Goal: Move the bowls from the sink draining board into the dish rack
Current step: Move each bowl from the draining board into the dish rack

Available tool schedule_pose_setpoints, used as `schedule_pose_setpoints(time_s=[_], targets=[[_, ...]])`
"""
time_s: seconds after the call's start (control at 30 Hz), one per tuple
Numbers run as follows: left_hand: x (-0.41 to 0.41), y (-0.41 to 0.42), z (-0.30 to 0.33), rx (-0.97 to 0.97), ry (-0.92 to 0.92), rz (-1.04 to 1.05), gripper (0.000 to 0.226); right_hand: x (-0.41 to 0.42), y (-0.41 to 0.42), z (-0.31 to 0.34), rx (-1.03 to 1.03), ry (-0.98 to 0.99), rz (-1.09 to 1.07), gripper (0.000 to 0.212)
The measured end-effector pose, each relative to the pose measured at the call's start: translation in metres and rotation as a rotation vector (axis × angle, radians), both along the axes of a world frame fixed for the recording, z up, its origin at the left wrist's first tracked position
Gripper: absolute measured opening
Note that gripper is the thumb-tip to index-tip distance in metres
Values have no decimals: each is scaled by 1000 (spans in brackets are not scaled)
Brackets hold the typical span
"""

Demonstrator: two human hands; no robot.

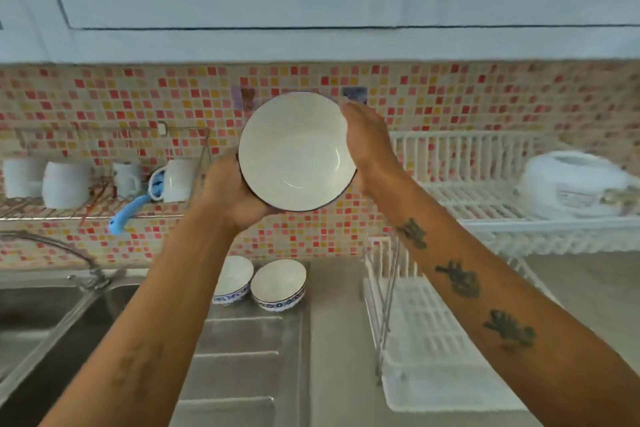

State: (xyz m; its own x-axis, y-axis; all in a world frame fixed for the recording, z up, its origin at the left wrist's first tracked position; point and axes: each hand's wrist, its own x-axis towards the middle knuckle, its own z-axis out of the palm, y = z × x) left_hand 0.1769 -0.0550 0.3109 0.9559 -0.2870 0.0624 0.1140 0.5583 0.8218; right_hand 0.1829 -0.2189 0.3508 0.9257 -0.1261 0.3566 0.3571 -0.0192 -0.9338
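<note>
A kitchen wall of pink, red and yellow mosaic tile runs behind a steel draining board [256, 350], with pale cupboards above and the sink off to the left. On the far end of the board two bowls [278, 282] with blue patterned bands sit upright, just beside each other; the left one is partly hidden by an arm. To the right stands a white dish rack [485, 191] in two tiers, its upper tier carrying what looks like a stack of white crockery at the far right, its lower tier apparently bare.

A third bowl [296, 152] is lifted high in front of the tiles, tipped so its white inside faces me. The left hand [228, 192] cups it from below and behind, fingers curled round the base. The right hand [365, 146] lies flat and nearly straight against the right rim, steadying more than gripping.

This looks like the carrying step for the first bowl, lifted but not yet racked. The next move, I'd say, calls for swinging it right and setting it between the rack's prongs, then going back for the two that remain.
</note>
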Motion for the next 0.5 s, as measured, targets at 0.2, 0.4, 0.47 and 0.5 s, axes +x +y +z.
schedule_pose_setpoints(time_s=[0.2, 0.4, 0.47, 0.5], targets=[[-13, -97, 33, 106, -18, -235, 44, -30, -103, 20, 33, -68, -186, 25], [-1, -160, 43, 300, 31, -376, 49, -34, -175, 10, 187, -89, -248, 28], [2, -173, 45, 309, 49, -447, 62, -31, -192, 4, 194, -76, -250, 33], [5, -178, 46, 303, 56, -454, 70, -30, -200, 2, 172, -64, -236, 31]])
